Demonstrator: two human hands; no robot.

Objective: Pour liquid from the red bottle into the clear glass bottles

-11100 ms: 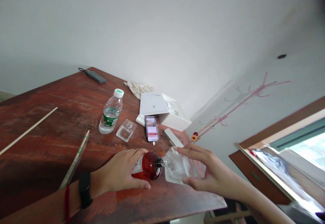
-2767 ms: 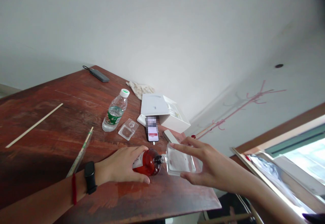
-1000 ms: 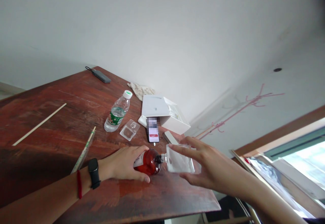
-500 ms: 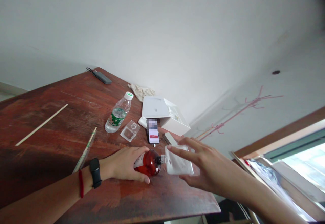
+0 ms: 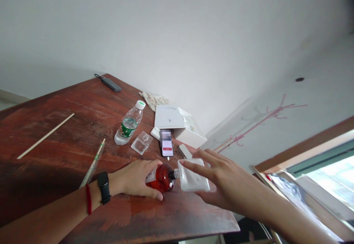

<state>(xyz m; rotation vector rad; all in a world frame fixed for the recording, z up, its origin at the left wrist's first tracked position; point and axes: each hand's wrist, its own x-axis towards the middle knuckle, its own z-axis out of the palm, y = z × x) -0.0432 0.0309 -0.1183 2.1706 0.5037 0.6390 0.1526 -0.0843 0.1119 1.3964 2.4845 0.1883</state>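
Note:
My left hand (image 5: 143,179) is wrapped round an amber bottle (image 5: 165,179) with a pale label, low over the front of the table. Its dark narrow neck points right. Facing it is the threaded neck of a clear, square-sided bottle (image 5: 195,179), held between the thumb and fingers of my right hand (image 5: 211,174). The two necks meet or overlap; I cannot tell whether they are joined. Beyond my hands lie a phone (image 5: 167,142) with its screen lit and a clear plastic tray (image 5: 142,143). A water bottle (image 5: 127,127) with a green label stands upright behind the tray.
White boxes (image 5: 170,116) and a crumpled cloth (image 5: 155,100) lie by the wall. On the brown table (image 5: 69,137) are a wooden stick (image 5: 45,136), a wrapped stick (image 5: 94,162), a grey device (image 5: 110,83) and a small pale block (image 5: 184,151). The table's corner is at lower right.
My right hand and the clear bottle have shifted slightly left, towards the amber bottle. My left hand has stayed almost still.

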